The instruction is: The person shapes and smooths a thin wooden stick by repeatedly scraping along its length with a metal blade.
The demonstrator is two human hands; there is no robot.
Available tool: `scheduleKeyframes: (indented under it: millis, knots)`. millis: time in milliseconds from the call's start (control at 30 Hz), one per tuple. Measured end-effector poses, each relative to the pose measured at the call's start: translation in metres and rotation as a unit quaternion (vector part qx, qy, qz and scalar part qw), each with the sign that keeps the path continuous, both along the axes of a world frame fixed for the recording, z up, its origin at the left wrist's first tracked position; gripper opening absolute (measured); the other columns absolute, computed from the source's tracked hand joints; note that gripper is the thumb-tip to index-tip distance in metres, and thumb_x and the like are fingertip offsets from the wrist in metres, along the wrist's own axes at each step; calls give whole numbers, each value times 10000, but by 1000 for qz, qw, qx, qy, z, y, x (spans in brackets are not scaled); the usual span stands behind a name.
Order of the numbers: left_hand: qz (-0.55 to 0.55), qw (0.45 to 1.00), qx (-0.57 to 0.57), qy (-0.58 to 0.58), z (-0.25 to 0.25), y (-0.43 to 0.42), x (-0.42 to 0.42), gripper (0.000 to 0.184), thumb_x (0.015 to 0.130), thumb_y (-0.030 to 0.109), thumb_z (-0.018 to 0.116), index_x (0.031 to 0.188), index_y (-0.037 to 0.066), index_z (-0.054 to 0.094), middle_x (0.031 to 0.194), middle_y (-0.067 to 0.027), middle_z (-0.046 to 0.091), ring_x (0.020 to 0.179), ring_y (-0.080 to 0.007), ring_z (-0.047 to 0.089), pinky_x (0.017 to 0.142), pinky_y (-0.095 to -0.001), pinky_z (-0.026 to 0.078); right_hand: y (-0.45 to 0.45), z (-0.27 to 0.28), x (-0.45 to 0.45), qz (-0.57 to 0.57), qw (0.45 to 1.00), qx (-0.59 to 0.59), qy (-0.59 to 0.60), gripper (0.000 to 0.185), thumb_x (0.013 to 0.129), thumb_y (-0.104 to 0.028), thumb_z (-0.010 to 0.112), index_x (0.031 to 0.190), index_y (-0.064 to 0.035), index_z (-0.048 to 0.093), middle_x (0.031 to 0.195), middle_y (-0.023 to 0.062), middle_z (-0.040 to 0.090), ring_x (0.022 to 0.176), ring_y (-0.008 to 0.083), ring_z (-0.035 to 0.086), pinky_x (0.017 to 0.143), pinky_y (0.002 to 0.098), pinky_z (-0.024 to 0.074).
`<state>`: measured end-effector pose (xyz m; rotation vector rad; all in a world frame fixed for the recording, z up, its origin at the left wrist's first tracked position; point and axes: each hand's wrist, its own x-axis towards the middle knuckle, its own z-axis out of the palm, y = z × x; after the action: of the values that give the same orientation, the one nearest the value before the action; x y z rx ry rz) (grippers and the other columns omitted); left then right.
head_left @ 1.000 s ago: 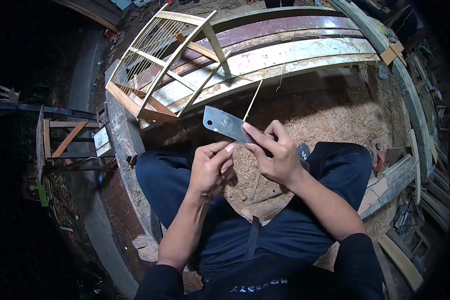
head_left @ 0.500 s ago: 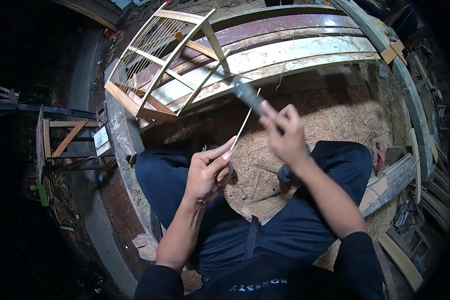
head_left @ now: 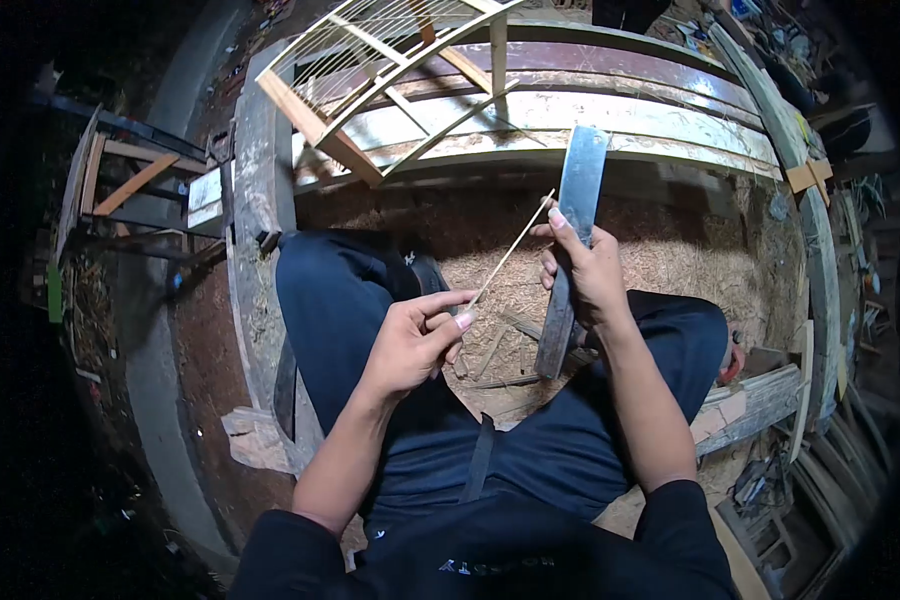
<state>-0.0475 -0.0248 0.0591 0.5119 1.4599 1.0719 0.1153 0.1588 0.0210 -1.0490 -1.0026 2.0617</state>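
Thin stick pinched in one hand, cleaver gripped in the other

The inner end of the thin stick (head_left: 510, 250) is hidden by the fingers of the left hand (head_left: 410, 345), in which it is pinched. The cleaver (head_left: 582, 180) is grasped in the right hand (head_left: 595, 275), by which part of its dark handle is covered; whether the stick's far tip is touched by the right fingers cannot be told. The slatted wooden frame (head_left: 402, 68) is cut off by the top edge, and the outer margins are lost in darkness.

Open room is left between the hands, above the shavings-strewn floor (head_left: 670, 240). This space is flanked by the bent knees and bounded ahead by the worktop (head_left: 670, 120), whose near edge is overlapped in view by the blade's end.

Half a second ago the cleaver was blurred and slanted leftward; now it is seen sharply, held nearly upright just beside the stick.
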Motion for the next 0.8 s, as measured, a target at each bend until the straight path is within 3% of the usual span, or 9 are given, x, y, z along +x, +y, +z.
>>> scheduleKeyframes:
  millis: [100,233,367,533,800]
  knots:
    - [8,1000,22,7,-7,-4,2,335,1027,164,651,1322,6,675,637,39,580,491,-13,457,434,-189,329,-7,4,-7,32,999,-7,-18,268,1011,-193,696,1156,28,651,903,113,694,562,107,563,487,289,509]
    - [-17,999,46,22,-11,-10,1,308,1046,175,629,1296,9,699,664,39,597,537,-11,474,471,-192,340,-8,2,-9,7,999,37,-8,199,1002,-127,689,1118,28,642,883,116,688,568,116,576,481,293,501]
    - [-52,996,52,49,-19,-18,0,301,1067,183,602,1286,10,714,722,61,605,585,-2,453,518,-201,348,-6,7,-5,-37,998,37,-32,272,990,-207,716,1133,13,643,983,102,692,601,110,534,498,274,470]
    - [-56,995,58,56,-30,-21,1,303,1078,204,588,1288,32,723,740,73,585,585,-4,402,527,-211,330,-17,3,-4,-75,996,8,-47,353,972,-213,746,1191,44,644,1059,106,697,612,113,531,509,277,466]
    - [-95,994,42,16,-27,-21,1,308,1073,237,604,1287,55,729,765,74,593,557,-4,394,496,-221,321,-14,3,1,-41,998,24,-30,359,975,-208,743,1223,27,631,998,122,698,607,111,529,522,274,480]
